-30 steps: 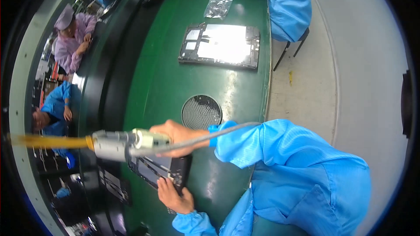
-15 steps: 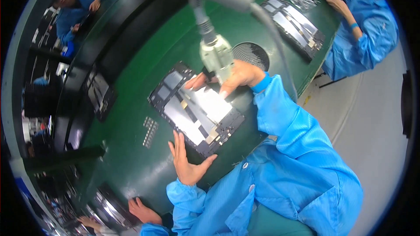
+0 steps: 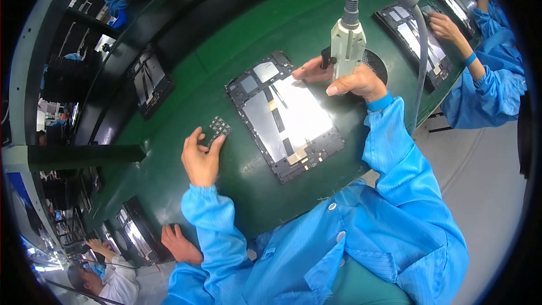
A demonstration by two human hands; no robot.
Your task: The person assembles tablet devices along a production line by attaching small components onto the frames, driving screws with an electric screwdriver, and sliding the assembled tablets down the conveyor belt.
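Observation:
An opened tablet-like device (image 3: 257, 117), with a black frame, silvery panels and tan connector strips, lies flat on the green worktop. My right hand (image 3: 361, 83) is wrapped round a pale pistol-shaped power tool (image 3: 347, 45) hanging from above, held over the device's far right edge. The tool's lower end is hidden by the hand. Left of the device, my left hand (image 3: 201, 158) is curved around the near end of a small patch of metallic pieces (image 3: 219, 126) set in rows. Thumb and fingers stand apart there; what kind of pieces these are is too small to tell.
A grey cable (image 3: 422, 73) hangs down on the right, near a round dark mesh dish (image 3: 375, 66). Similar devices lie at the left (image 3: 151, 82) and far right (image 3: 415, 45). A co-worker's hand (image 3: 179, 244) rests at lower left; another person's hand (image 3: 446, 27) works at the right.
My left hand has left the device's near left corner and reached the metallic pieces. My right hand has lifted the tool off toward the device's right edge. The whole view has shifted.

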